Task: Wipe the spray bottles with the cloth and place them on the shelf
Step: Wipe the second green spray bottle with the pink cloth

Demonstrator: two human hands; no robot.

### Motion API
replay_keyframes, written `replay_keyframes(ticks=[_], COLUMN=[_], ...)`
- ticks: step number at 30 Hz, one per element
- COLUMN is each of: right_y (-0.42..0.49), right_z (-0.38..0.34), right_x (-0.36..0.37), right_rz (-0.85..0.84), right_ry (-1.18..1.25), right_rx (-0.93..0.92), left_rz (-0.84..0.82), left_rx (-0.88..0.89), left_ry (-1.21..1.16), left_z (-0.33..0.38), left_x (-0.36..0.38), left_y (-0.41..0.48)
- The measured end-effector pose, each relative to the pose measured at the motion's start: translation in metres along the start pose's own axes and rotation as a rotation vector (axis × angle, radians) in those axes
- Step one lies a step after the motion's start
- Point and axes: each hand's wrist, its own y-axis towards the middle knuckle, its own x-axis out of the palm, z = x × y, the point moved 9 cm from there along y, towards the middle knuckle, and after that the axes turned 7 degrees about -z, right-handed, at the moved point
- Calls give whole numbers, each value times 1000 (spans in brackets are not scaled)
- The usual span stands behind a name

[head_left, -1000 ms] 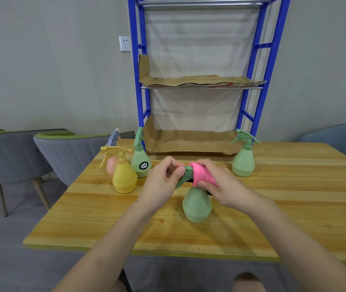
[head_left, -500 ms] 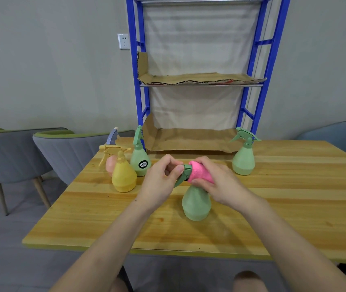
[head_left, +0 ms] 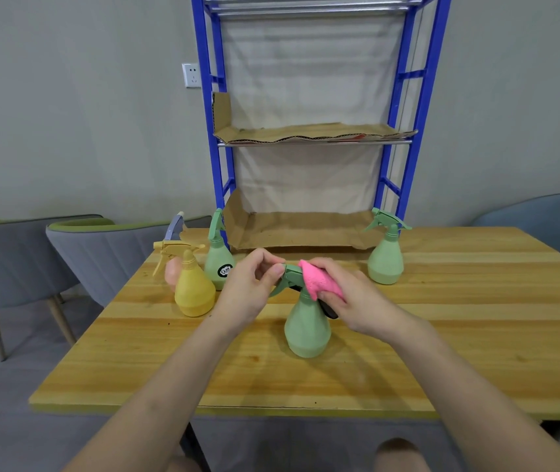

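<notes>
A green spray bottle (head_left: 307, 330) stands upright on the wooden table (head_left: 442, 352) in front of me. My left hand (head_left: 249, 289) pinches the nozzle end of its trigger head. My right hand (head_left: 353, 301) presses a pink cloth (head_left: 319, 282) against the back of that head. Behind stands the blue shelf (head_left: 404, 107), its boards lined with cardboard. At the left are a yellow bottle (head_left: 192, 291), a green labelled bottle (head_left: 219, 260) and a pink bottle (head_left: 173, 272), partly hidden. Another green bottle (head_left: 386, 255) stands at the right, by the shelf.
Grey chairs (head_left: 101, 253) with green trim stand to the left of the table, and a blue-grey chair (head_left: 544, 216) shows at the right. A wall socket (head_left: 191, 75) is left of the shelf. The lowest cardboard-lined board (head_left: 306, 229) sits at table height.
My right hand has slid the pink cloth back along the trigger head toward me, baring more of the green head. The left hand keeps its pinch on the nozzle.
</notes>
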Motion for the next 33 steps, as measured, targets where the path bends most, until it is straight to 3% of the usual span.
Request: replay_keyframes(ticks=[3, 6, 12, 16, 20, 27, 33], right_y=[-1, -7, -25, -31, -35, -39, -52], right_z=[-1, 1, 15, 17, 10, 6, 29], right_x=[-1, -2, -20, -18, -10, 3, -9], right_rz=[-10, -9, 255, 299, 296, 260, 594], right_ry=[48, 296, 606, 733, 819, 887, 736], right_rx=[38, 88, 90, 95, 71, 78, 179], left_rz=[8, 13, 17, 103, 157, 95, 38], left_rx=[-8, -17, -39, -111, -186, -179, -199], left_ry=[-12, -12, 8, -55, -96, -84, -211], left_z=[-1, 1, 6, 4, 5, 9, -4], left_x=[-1, -1, -2, -2, 9, 20, 14], left_y=[2, 3, 6, 2, -5, -1, -1])
